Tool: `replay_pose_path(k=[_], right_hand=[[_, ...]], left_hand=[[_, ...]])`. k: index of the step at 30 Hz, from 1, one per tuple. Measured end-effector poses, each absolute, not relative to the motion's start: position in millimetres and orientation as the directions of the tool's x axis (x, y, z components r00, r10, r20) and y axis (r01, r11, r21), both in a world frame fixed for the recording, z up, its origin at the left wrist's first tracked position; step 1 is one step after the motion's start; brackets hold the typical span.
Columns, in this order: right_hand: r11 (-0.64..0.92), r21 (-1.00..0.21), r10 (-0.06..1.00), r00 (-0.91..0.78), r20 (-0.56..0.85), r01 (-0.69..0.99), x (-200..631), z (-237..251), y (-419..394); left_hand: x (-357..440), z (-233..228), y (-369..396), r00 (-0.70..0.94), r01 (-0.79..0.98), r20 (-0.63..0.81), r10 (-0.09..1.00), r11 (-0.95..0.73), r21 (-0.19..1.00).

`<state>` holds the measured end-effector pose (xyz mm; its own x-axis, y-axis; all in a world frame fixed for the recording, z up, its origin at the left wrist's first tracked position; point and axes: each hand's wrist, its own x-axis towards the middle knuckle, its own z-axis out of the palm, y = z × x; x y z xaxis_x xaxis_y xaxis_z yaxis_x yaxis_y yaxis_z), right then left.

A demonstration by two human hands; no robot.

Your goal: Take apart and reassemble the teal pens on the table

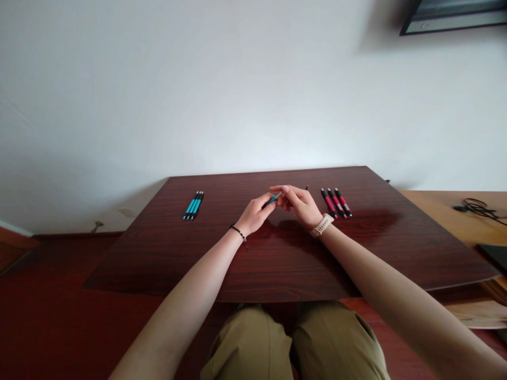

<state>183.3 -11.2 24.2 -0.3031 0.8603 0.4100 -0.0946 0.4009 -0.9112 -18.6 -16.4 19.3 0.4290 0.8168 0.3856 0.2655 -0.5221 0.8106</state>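
Over the middle of the table, my left hand (255, 214) is closed around the barrel of a teal pen (271, 200). A thin pale piece sticks out of the pen's far end, towards my right hand (299, 205). My right thumb and fingers pinch at that pale piece; whether it is a refill is too small to tell. A short dark tip (307, 187) shows behind my right hand, the rest of it hidden. Left of my hands lie several teal and black pens (194, 205), side by side. Three pink and black pens (336, 202) lie to the right.
The dark wood table (253, 274) ends just in front of my knees and meets the white wall behind. At the right stands a lighter wood surface (431, 208) with a coiled black cable (481, 207). A dark-framed screen (455, 18) hangs at upper right.
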Motion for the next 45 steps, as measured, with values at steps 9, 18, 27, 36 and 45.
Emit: replay_pose_path(k=[9,18,27,36,45], right_hand=[[0.441,-0.896,0.862,-0.253,0.439,-0.053,183,20,-5],[0.366,-0.92,0.887,-0.245,0.391,-0.143,181,18,-3],[0.095,-0.94,0.94,-0.28,0.193,-0.328,185,21,-1],[0.117,-0.912,0.961,-0.186,0.203,-0.392,181,21,-3],[0.125,-0.921,0.957,-0.201,0.211,-0.37,181,17,-2]], left_hand=[[-19,11,-12,0.401,0.325,0.398,0.825,-0.534,0.78],[-22,11,-11,0.352,0.144,0.379,0.856,-0.45,0.881],[-21,17,-9,0.298,-0.002,0.432,0.851,-0.452,0.892],[-17,14,-7,0.247,0.043,0.426,0.87,-0.449,0.893],[-16,14,-8,0.159,-0.001,0.454,0.877,-0.46,0.888]])
